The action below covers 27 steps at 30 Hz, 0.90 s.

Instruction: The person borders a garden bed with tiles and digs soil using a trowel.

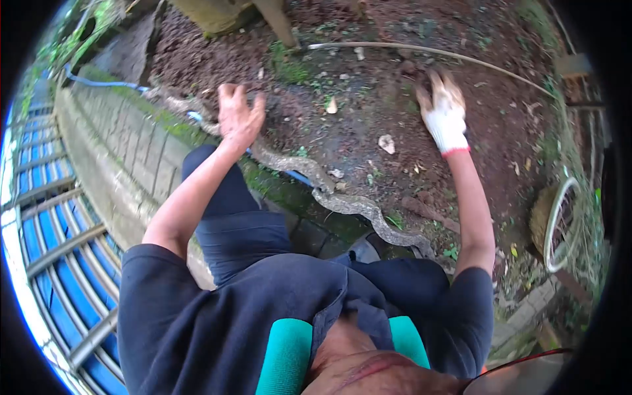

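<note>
My left hand [240,117] is bare, its fingers apart, above the near side of the soil bed beside the wavy grey edging [352,203]. Nothing shows in it. On my right hand [446,113] is a white knitted work glove with a red cuff and soil-stained fingers. That hand reaches down to the dark brown soil [388,99], thumb and fingers spread, and no object is visible in it. Whether its fingertips press into the soil is hard to see. Between the hands lie a pale stone-like piece [387,144] and a small yellowish leaf-like piece [331,105].
A long thin stick or pipe [421,47] arcs across the far soil. Wooden legs [275,23] stand at the top. A round white-rimmed pot [559,224] is at right. At left are a paved strip [125,131] and a blue slatted structure [59,243].
</note>
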{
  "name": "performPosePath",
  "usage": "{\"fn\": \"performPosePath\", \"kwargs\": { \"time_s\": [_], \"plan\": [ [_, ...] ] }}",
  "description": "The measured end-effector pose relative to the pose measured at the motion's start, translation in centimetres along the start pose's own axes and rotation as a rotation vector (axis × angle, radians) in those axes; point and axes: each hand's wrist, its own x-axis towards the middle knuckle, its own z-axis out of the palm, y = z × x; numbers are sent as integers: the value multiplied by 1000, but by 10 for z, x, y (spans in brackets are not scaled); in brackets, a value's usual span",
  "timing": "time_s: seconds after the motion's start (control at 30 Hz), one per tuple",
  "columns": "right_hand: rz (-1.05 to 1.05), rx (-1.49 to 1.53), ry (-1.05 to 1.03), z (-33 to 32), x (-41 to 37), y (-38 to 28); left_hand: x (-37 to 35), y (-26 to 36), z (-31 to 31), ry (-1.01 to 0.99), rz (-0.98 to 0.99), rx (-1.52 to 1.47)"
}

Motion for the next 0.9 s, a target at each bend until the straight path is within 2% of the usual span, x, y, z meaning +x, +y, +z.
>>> {"fn": "performPosePath", "kwargs": {
  "time_s": [0.03, 0.07, 0.13, 0.23, 0.27, 0.33, 0.43, 0.47, 0.53, 0.57, 0.6, 0.67, 0.7, 0.77, 0.8, 0.87, 0.9],
  "plan": [
    [98, 20, -177, 11, 25, -21, 2, -1, 1, -42, -91, 54],
    [117, 82, -243, 24, 41, -33, 3, 0, 3, -85, -178, 91],
    [103, -295, 175, 96, 39, -50, 3, 1, 6, -114, -146, 97],
    [307, 37, -110, 78, 47, -80, 6, 3, 1, -246, -131, 142],
    [239, 13, -98, 86, 33, -85, 8, 6, -3, -298, -68, 155],
    [149, 285, -285, 64, 30, -89, 11, 7, -6, -382, -81, 141],
    [38, -35, -17, 39, 17, -114, 11, -2, -1, -381, -36, 134],
    [141, -147, -81, 46, 19, -116, 11, 1, -4, -385, -46, 137],
    [198, -99, -271, 49, 40, -113, 11, -5, 2, -348, -29, 154],
    [155, -25, -275, 52, 48, -110, 7, -5, 4, -349, -20, 122],
    [107, -158, -245, 59, 54, -112, 5, -1, 4, -336, -16, 100],
    [96, -99, -320, 55, 58, -116, 6, 2, -4, -299, -44, 77],
    [-58, -131, -200, 82, 45, -98, 6, -6, 3, -250, -26, 83],
    [-181, -174, -109, 84, 37, -104, 4, 5, -10, -259, -147, 0],
    [-150, -190, -156, 64, 34, -112, 1, 2, -5, -207, -156, -40],
    [-201, -87, -97, 60, 32, -118, 1, 3, -9, -193, -180, -106],
    [-207, -93, -133, 58, 30, -122, 1, 2, -9, -163, -154, -151]
  ]
}}
